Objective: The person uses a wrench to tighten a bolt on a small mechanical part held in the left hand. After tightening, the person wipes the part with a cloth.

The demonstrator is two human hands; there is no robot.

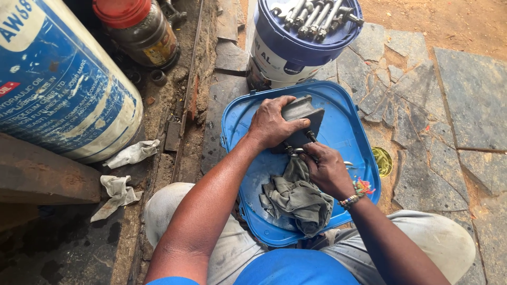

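My left hand (272,124) grips a dark grey metal block (303,119) and holds it down on a blue plastic lid (348,132) lying on my lap. Short bolts stick out of the block's near side. My right hand (327,169) holds a crumpled grey-green rag (298,198) against the bolts at the block's lower edge. A beaded bracelet sits on my right wrist. The rag's loose end trails over the lid towards my knees.
A blue and white pail (280,58) stands beyond the lid with several bolts (317,16) on top. A large blue and white drum (58,79) lies at left, a red-capped jar (140,29) behind it. Two dirty white rags (124,174) lie on the ground. Stone paving spreads right.
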